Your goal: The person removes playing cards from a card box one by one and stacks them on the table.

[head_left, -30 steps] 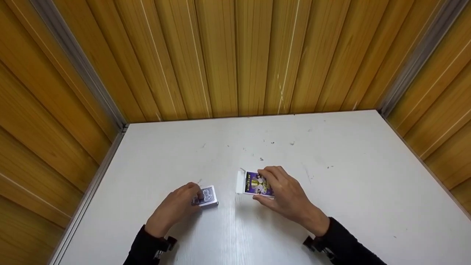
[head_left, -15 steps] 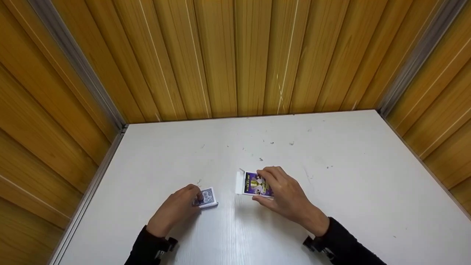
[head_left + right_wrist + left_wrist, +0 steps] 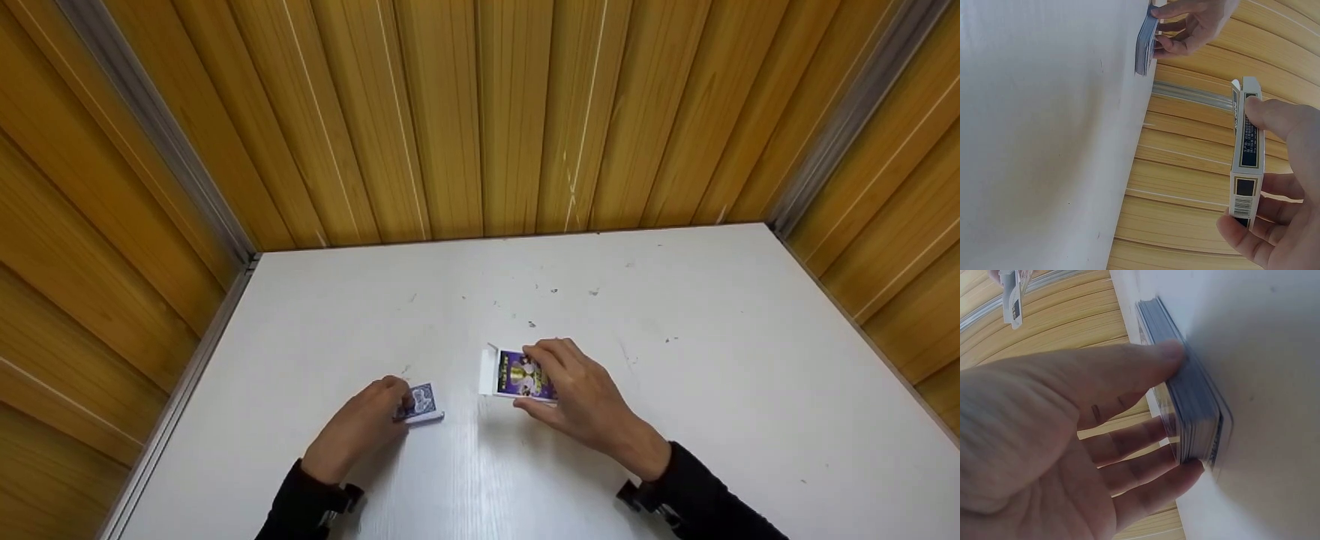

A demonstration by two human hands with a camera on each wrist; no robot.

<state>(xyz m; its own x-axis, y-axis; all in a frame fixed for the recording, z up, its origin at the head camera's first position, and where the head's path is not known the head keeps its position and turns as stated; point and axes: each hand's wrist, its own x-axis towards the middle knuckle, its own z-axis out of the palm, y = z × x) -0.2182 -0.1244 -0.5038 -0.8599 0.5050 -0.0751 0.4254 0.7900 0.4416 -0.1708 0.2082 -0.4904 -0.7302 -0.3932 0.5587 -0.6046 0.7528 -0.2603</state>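
Note:
A deck of playing cards (image 3: 423, 400) with blue patterned backs is gripped by my left hand (image 3: 354, 426), low over the white table. In the left wrist view the thumb (image 3: 1165, 354) presses one long side of the stack (image 3: 1199, 399), and fingers curl about its end and other side. One bottom layer sticks out past the rest. My right hand (image 3: 589, 390) holds a purple card box (image 3: 517, 373) by its sides, its white end flap (image 3: 488, 371) folded out toward the deck. The right wrist view shows the box's barcode end (image 3: 1244, 202). A gap separates deck and box.
The white tabletop (image 3: 465, 300) has small dark scuffs beyond the hands. Yellow wood-patterned panels (image 3: 450, 120) rise behind the table and at both sides, with metal posts (image 3: 176, 135) in the corners.
The deck in my left hand has tilted slightly, and the pale strip at its right end shows less. My left hand has shifted a touch; the right hand and box stay almost still.

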